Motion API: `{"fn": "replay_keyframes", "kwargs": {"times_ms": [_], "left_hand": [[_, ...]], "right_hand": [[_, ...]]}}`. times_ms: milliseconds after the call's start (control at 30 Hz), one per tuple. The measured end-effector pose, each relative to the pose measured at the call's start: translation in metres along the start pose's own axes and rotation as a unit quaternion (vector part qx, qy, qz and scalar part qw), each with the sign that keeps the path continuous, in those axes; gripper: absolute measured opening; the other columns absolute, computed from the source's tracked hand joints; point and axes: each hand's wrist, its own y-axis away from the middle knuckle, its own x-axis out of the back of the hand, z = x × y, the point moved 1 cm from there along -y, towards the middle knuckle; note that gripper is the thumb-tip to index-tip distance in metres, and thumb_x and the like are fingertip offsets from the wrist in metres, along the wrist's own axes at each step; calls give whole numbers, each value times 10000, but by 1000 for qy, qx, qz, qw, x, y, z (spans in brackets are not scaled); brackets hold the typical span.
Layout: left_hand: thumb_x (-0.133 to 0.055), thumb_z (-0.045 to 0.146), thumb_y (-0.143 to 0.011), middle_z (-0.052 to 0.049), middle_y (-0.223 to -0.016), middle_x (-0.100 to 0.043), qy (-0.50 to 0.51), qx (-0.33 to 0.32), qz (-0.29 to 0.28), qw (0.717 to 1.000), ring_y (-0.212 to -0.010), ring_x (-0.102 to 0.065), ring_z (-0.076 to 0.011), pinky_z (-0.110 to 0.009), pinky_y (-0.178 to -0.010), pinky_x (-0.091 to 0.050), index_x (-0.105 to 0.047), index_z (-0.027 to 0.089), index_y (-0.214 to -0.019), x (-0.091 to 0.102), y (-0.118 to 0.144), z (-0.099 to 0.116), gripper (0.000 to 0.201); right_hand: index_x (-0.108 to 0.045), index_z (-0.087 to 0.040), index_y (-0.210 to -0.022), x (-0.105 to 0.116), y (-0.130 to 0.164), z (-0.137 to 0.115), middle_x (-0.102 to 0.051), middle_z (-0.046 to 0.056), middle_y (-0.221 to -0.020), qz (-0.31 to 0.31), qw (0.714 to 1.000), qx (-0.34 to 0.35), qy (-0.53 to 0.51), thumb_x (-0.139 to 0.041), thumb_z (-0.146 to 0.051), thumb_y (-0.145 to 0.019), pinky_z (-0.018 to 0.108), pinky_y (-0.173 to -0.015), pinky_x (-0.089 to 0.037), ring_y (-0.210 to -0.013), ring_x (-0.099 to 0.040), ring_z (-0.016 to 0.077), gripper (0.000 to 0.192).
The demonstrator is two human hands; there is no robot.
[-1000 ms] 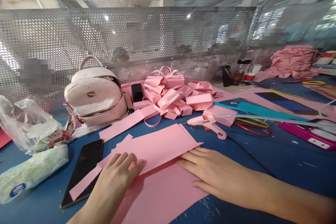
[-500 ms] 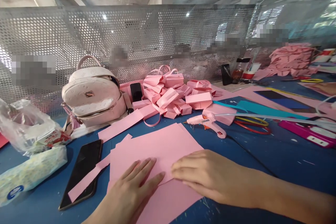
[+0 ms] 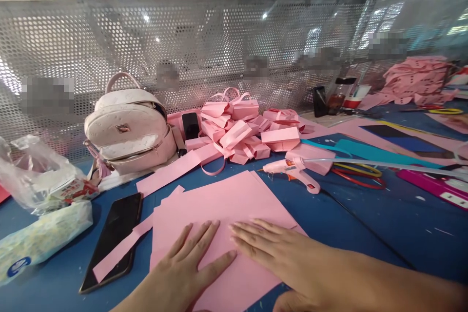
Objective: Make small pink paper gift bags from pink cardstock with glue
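A pink paper sheet lies flat on the blue table in front of me, on top of other pink sheets. My left hand presses flat on its near part, fingers spread. My right hand lies flat beside it on the same sheet, fingers pointing left and nearly touching the left hand's fingertips. Neither hand grips anything.
A black phone lies to the left under a pink paper strip. A pink glue gun, a heap of folded pink boxes, a pale backpack, tissue pack and plastic bag ring the sheet. A perforated metal screen backs the table.
The folded-over flap of the pink sheet has been laid down flat. Both hands slid toward the middle and now press side by side on it.
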Motion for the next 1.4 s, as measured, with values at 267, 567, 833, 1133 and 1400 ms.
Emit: {"fn": "replay_keyframes", "kwargs": {"times_ms": [267, 567, 833, 1133, 1400], "left_hand": [[-340, 244, -1064, -104, -1461, -575, 1, 35, 80, 996, -1329, -570, -216, -321, -1141, -429, -550, 83, -1410, -19, 11, 18, 436], [-378, 81, -920, -200, -1225, -720, -94, 96, 30, 990, -1078, -734, -287, -310, -792, -631, -555, 32, -1316, -11, 16, 15, 436], [-322, -36, -787, 48, -513, -646, 20, 156, 120, 980, -338, -586, -150, -225, -337, -372, -604, 163, -1129, 20, 6, -18, 486], [-347, 146, -980, 13, -582, -702, 170, 229, 26, 958, -431, -665, -160, -223, -402, -386, -676, 191, -1151, 23, 10, -17, 373], [-346, 225, -1030, -1, -695, -750, 239, 256, 33, 936, -556, -713, -168, -222, -486, -428, -697, 218, -1082, 29, 12, -19, 355]], "right_hand": [[-177, -304, -1589, 1, 21, 6, -194, 76, -1644, 47, 996, -47, 52, -601, -592, -921, 562, -1213, -264, -1505, -191, 349, 842], [-570, -139, -1421, -4, 26, 25, -594, 132, -1431, 202, 941, -6, 271, -466, -225, -1030, 416, -1083, -508, -1288, -601, 270, 413], [-740, -212, -1090, 16, -11, 7, -807, 22, -952, 283, 931, 43, 225, -500, -219, -1036, 283, -747, -530, -835, -754, 172, 246], [-759, -223, -839, 43, -44, -20, -784, -22, -765, 208, 967, -28, 144, -604, -235, -978, 259, -582, -345, -663, -680, 150, 208], [-716, -199, -826, 41, -72, -41, -752, -13, -758, 166, 975, -4, 145, -598, -224, -966, 250, -560, -274, -640, -597, 138, 184]]}}
